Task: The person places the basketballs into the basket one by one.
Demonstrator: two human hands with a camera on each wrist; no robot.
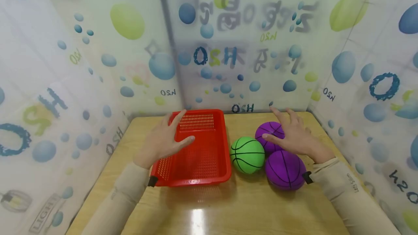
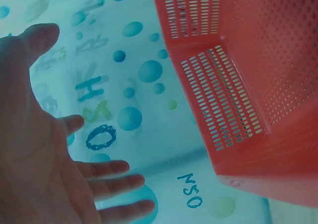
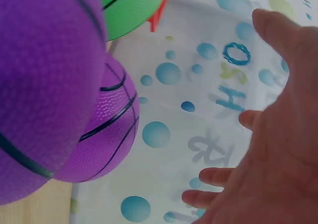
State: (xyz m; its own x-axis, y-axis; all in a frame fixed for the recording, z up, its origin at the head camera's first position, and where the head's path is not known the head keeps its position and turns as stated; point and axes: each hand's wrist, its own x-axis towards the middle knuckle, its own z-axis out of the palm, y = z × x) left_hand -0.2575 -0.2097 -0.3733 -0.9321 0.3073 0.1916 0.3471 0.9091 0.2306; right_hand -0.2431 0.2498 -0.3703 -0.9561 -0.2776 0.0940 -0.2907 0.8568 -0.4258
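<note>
My left hand point(image 1: 162, 139) hovers over the left side of a red plastic basket point(image 1: 225, 148), fingers spread and holding nothing. In the left wrist view its palm and outstretched fingers stand apart from the basket's slotted wall point(image 2: 221, 100). On the other side, my right hand point(image 1: 295, 135) hangs above two purple basketballs, also with spread fingers and nothing in them. The rear purple ball point(image 1: 266, 137) is partly hidden by that hand; the front purple ball point(image 1: 285, 171) sits nearer me. A green basketball point(image 1: 247, 155) lies between the basket and the purple balls.
The wooden table point(image 1: 261, 209) runs up to a patterned curtain wall point(image 1: 209, 82) at the back, with similar walls at left and right. Black straps point(image 1: 307, 177) show at both wrists.
</note>
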